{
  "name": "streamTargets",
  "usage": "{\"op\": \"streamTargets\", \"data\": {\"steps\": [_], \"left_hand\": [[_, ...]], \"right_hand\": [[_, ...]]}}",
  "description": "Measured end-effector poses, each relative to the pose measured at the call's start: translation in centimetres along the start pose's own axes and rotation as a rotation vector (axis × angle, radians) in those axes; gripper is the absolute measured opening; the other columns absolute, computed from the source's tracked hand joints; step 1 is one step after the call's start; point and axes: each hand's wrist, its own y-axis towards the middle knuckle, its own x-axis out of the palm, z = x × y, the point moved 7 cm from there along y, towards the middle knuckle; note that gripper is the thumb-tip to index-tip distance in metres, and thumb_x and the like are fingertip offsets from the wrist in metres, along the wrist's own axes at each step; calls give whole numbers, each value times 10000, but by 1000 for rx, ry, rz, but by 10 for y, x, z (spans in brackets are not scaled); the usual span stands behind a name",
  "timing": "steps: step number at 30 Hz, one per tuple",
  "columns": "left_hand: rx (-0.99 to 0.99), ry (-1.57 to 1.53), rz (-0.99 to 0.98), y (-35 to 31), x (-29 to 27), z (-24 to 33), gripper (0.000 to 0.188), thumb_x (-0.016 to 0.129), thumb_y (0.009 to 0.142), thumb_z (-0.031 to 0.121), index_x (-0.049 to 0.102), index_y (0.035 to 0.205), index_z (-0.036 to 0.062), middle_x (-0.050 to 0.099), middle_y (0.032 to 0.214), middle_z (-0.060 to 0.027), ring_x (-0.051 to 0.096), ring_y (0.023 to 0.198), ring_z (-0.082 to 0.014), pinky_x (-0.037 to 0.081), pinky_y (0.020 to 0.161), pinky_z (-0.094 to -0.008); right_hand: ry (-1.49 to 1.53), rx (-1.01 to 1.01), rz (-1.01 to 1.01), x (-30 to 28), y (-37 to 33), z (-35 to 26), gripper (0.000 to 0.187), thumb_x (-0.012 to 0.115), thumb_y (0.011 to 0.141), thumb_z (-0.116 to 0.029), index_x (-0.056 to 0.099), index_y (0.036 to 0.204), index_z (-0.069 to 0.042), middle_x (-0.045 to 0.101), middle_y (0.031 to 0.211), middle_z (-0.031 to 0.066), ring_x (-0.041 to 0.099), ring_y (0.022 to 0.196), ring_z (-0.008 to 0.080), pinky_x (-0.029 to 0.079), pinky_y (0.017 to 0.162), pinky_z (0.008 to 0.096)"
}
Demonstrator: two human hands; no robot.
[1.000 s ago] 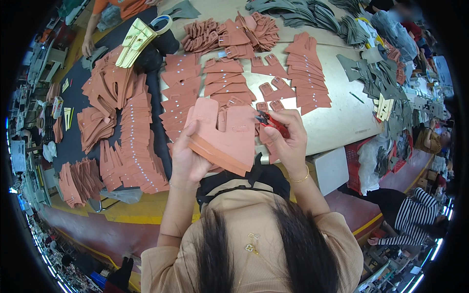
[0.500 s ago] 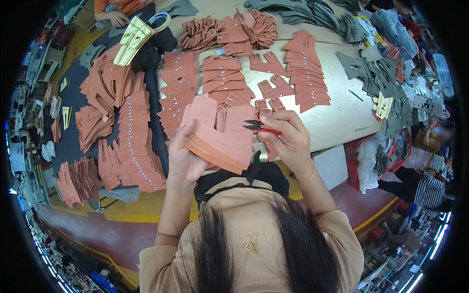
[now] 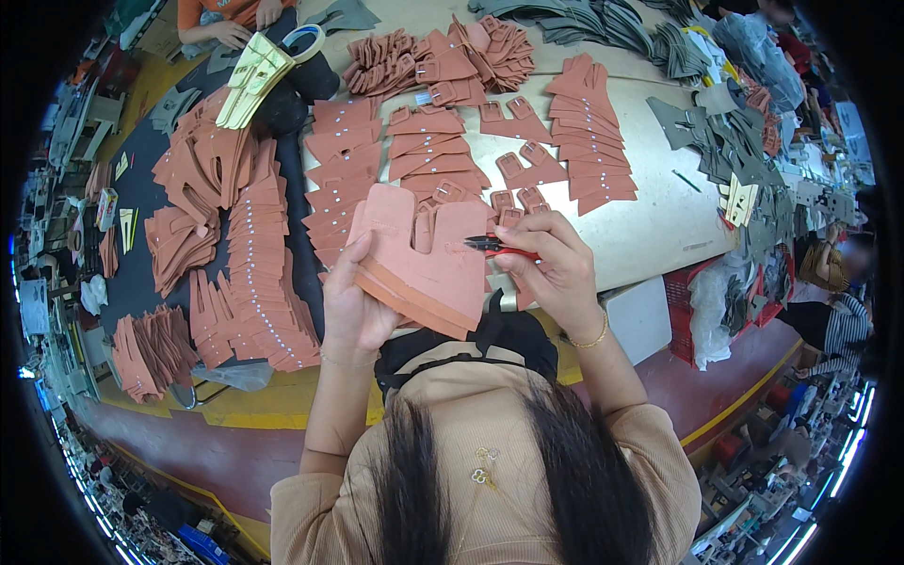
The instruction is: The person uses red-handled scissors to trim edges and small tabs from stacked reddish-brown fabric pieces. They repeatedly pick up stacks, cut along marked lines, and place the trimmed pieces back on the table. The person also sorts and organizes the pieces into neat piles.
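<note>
My left hand (image 3: 355,306) is closed round the left edge of a salmon-pink shoe upper piece (image 3: 428,259), with its pale back facing me. This piece has a deep slot at the top and an orange-brown lower edge. In my right hand (image 3: 556,259) is a pair of small thread snips (image 3: 485,244) with red handles and dark blades. The blade tips lie on or just over the right half of the piece, by some fine loose thread. Pink straps with covered buckles (image 3: 509,217) lie just beyond my right fingers.
Overlapped rows of pink pieces with white dots (image 3: 268,273) cover the dark left side of the table. More pink stacks (image 3: 589,132) lie ahead, with grey-green pieces (image 3: 711,141) at the right. Yellow templates (image 3: 254,80) stand by a tape roll (image 3: 306,42). Another person's hand (image 3: 229,35) is far left.
The snips' blades have drawn closer together, and their tips have shifted slightly left. The piece in my left hand has barely moved. At the far left, the other person's second hand has come into view.
</note>
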Motion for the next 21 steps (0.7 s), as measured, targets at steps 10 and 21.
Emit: {"op": "streamTargets", "data": {"steps": [10, 21], "left_hand": [[-9, -8, -8, 1, 1, -1, 441, 447, 946, 192, 363, 1330, -8, 492, 1283, -190, 515, 1170, -302, 437, 985, -455], [-32, -4, 7, -2, -1, -2, 489, 466, 939, 229, 332, 1350, 1, 466, 1304, -193, 486, 1200, -316, 411, 1003, -487]], "right_hand": [[110, 114, 16, 0, -4, 4, 298, 740, 716, -1, 679, 1007, -17, 578, 902, 73, 587, 791, 144, 493, 658, 248], [-185, -118, 38, -7, -6, -13, 314, 750, 693, -11, 676, 998, -27, 600, 899, 72, 582, 761, 174, 477, 659, 259]]}}
